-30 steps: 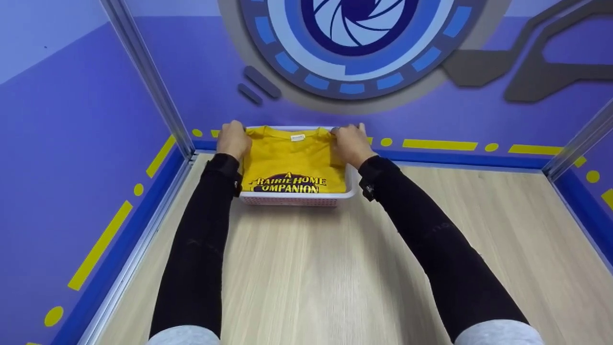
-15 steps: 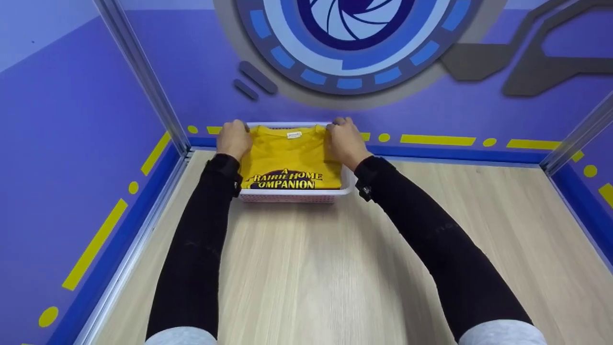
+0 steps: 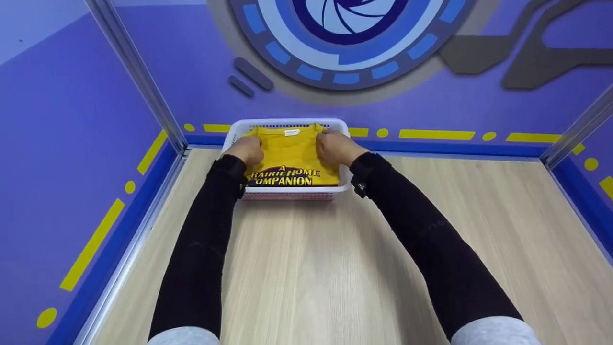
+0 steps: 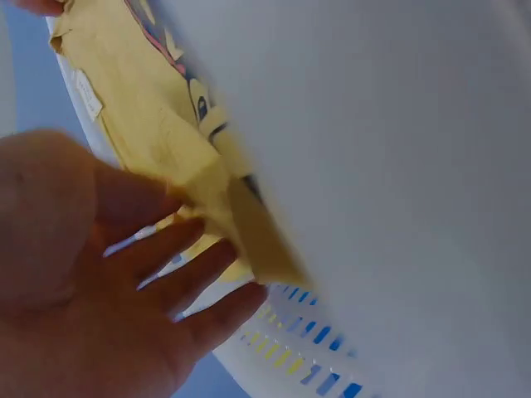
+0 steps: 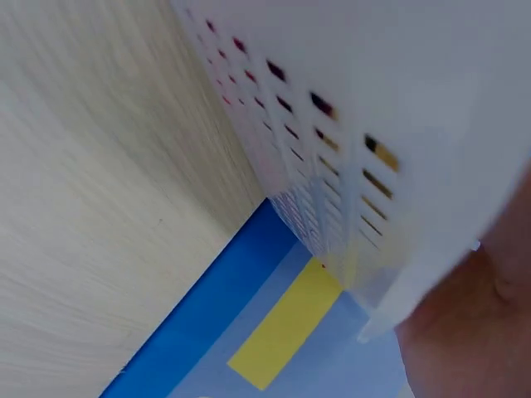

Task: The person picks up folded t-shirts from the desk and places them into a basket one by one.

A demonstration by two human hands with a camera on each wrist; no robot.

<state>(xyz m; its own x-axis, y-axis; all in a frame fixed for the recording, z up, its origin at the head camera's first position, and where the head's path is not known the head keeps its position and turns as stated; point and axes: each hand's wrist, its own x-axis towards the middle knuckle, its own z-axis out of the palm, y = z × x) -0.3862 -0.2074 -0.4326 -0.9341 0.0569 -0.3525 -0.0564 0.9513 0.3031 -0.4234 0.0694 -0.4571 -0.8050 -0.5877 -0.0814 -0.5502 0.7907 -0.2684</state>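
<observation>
In the head view, a folded yellow T-shirt [image 3: 289, 153] with a lettered print and white neck label lies in a white plastic basket [image 3: 292, 190]. My left hand [image 3: 248, 149] is at the shirt's left side, inside the rim. The left wrist view shows that hand [image 4: 124, 265] with its thumb and index tip close together on the yellow cloth, the other fingertips along its edge. My right hand [image 3: 335, 147], fingers bent, pinches the shirt near its right shoulder. In the right wrist view the basket wall [image 5: 332, 149] hides most of this hand [image 5: 469, 323].
The basket stands on a light wood tabletop [image 3: 297, 268], close to the purple back wall [image 3: 392, 110]. A side wall [image 3: 62, 143] rises at the left, with a metal corner post [image 3: 139, 72] between the two.
Both hands have come away from the basket's back corners, inward and toward the person, over the shirt's sides. The back rim now shows. The head view has shifted slightly.
</observation>
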